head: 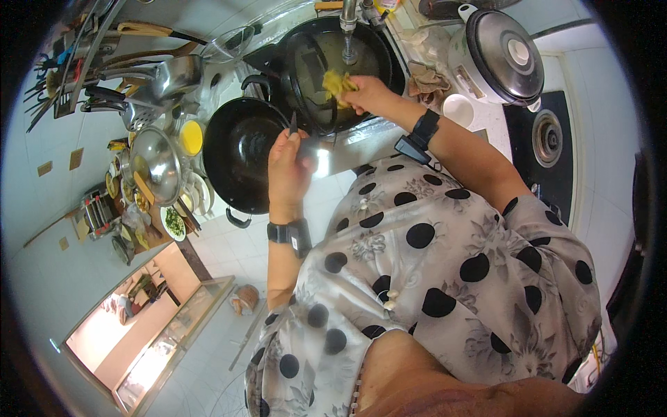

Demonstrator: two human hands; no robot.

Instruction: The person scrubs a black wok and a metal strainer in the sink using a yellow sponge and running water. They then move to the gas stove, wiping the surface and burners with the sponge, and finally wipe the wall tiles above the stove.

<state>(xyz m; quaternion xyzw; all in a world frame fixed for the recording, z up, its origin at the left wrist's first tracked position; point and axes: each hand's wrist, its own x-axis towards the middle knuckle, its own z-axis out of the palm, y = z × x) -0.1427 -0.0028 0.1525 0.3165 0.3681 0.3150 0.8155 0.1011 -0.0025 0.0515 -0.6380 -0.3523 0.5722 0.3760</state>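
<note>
My right hand (369, 95) grips a crumpled yellow-green cloth (337, 85) over a large black pan (383, 49) in the sink. Murky liquid stands in that pan, and a curved dark rim (296, 88) crosses its left side. My left hand (289, 169) is closed around a dark handle (293, 124) at the pan's near left edge; blur hides what the handle belongs to. Just left of this hand is a black two-handled wok (241, 156) with bare insides. The metal faucet (348, 31) hangs over the liquid.
A lidded pot (492, 62), white mug (458, 110) and brown rag (428, 83) stand right of the sink, near a gas burner (550, 133). Leftward are a saucepan (178, 75), a steel bowl (156, 164), and a plate of chopped greens (173, 223).
</note>
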